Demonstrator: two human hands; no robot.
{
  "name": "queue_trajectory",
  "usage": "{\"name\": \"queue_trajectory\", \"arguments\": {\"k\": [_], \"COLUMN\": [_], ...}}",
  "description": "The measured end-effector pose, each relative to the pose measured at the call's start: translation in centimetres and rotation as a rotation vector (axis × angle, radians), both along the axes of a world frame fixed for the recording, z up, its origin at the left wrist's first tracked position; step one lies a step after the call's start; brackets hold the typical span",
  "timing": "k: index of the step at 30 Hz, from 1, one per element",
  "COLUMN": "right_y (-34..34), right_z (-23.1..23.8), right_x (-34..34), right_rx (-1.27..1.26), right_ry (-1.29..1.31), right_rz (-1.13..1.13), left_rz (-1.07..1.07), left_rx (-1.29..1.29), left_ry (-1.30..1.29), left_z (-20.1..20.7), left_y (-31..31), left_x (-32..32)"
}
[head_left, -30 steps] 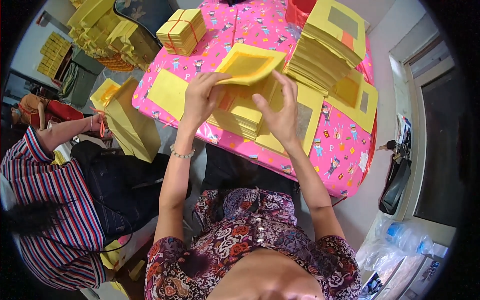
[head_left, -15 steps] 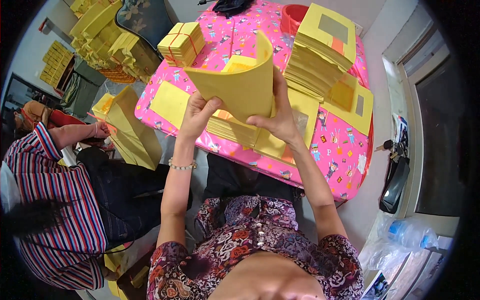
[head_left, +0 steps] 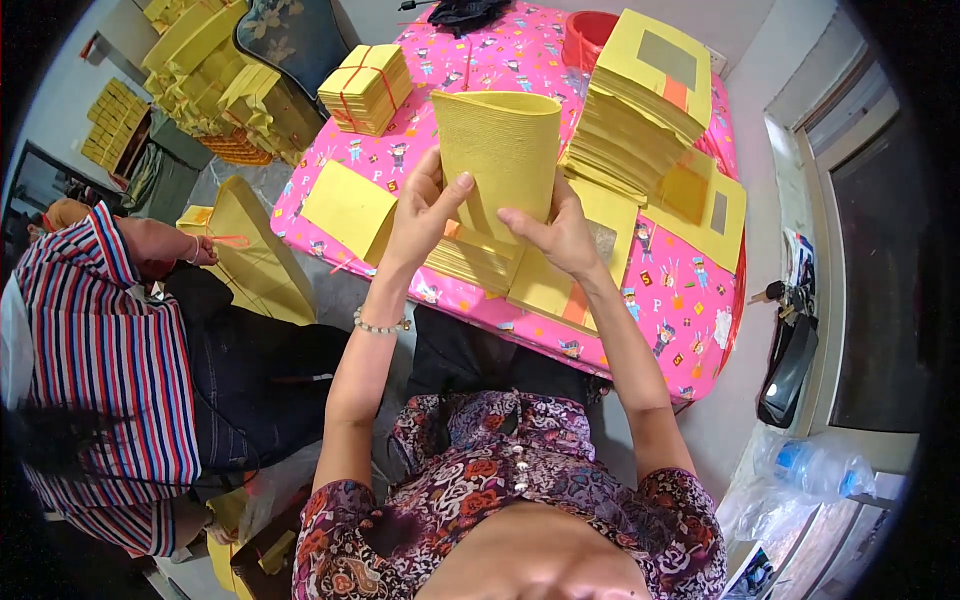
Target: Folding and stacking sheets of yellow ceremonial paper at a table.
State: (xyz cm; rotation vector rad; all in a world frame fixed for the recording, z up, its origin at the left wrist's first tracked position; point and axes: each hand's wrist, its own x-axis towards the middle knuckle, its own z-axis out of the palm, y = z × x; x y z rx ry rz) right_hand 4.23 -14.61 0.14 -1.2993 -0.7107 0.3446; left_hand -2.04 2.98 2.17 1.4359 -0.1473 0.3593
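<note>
Above the pink table cover, a yellow paper piece (head_left: 500,165) is bent into a tube-like curve, its open top edge facing up. My left hand (head_left: 430,212) grips its left side, thumb on the near face. On its right side my right hand (head_left: 560,230) grips it the same way; the fingers behind are partly hidden. Below the hands lies a stack of yellow paper pieces (head_left: 472,262). Beside it, near the right hand, is a flat yellow piece with a grey window (head_left: 548,292). Left of my left hand lies a plain yellow piece (head_left: 348,208).
A tall yellow stack (head_left: 635,130) stands at the right of the pink-covered table (head_left: 690,330), with a red tub (head_left: 583,38) behind. A red-tied bundle (head_left: 365,88) sits back left. At left, a person in a striped shirt (head_left: 110,340) handles a large yellow piece (head_left: 255,260).
The yellow paper in my hands has curled from a wide, open bend into a narrower tube. My left hand has moved right, closer to my right hand. The person at left has shifted the large yellow piece.
</note>
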Motion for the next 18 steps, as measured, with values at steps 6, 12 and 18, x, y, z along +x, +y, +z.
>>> {"name": "queue_trajectory", "arguments": {"k": [6,12,18], "right_y": [0.4,0.7,0.7], "right_z": [-1.2,-2.6,-1.5], "right_x": [1.0,1.7,1.6], "right_rx": [-0.059,-0.039,0.065], "right_ry": [-0.100,-0.112,-0.022], "right_rz": [-0.064,-0.033,-0.074], "left_rz": [0.069,0.053,-0.028], "left_rx": [0.064,-0.017,0.038], "left_ry": [-0.051,-0.003,0.219], "left_z": [-2.9,-3.0,-1.1], "left_y": [0.3,-0.5,0.1], "left_x": [1.4,1.6,2.1]}}
